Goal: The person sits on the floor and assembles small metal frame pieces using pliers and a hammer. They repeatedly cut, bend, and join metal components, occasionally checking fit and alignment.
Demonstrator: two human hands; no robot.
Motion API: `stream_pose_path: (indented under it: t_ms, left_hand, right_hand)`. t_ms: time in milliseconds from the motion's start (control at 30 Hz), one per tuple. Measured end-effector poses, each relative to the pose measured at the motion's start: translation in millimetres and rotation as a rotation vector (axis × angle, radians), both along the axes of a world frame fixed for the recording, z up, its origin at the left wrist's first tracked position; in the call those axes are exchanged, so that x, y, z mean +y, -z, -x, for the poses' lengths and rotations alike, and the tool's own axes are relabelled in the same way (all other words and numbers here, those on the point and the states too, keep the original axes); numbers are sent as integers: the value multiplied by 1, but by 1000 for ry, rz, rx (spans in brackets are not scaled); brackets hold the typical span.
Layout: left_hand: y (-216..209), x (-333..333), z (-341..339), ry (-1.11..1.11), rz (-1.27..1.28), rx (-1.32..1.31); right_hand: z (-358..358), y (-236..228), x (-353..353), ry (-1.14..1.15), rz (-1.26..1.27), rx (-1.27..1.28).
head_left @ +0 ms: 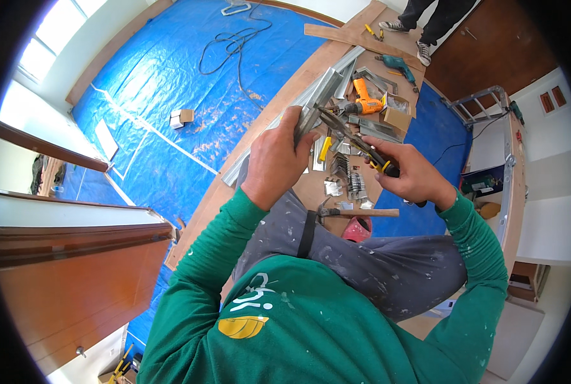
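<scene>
My left hand (274,153) grips the end of a galvanized metal channel (326,86), its thumb and fingers wrapped round the profile. My right hand (415,174) is closed on the black and yellow handles of a pair of tin snips (348,133). The jaws of the snips are at the channel's end, beside my left fingertips; whether they bite into the metal cannot be made out. Just beyond the snips lies an orange cordless drill (364,99). Below them, a yellow-handled tool (325,146) rests on the wooden board (215,208).
Metal brackets (349,173), a hammer (359,212) and a small open box (397,115) lie on the board. A teal drill (397,67) is farther off, near a person's shoes (423,52). Blue sheeting (164,70) with a cable (237,45) covers the floor. A ladder (484,99) stands right.
</scene>
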State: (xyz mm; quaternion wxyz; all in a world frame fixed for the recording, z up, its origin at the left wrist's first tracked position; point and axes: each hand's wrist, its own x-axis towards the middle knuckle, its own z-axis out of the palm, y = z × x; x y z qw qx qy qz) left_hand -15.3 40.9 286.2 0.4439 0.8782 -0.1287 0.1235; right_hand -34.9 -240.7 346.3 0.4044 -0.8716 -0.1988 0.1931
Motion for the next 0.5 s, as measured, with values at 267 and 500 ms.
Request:
stream_pose_path:
  t_ms: [267, 500]
  left_hand:
    - [4, 12, -4, 140, -35, -6]
    - [-1, 1, 3, 74, -172, 72]
  right_hand:
    - [1, 22, -4, 6, -29, -29]
    - [-7, 43, 2, -43, 278, -32]
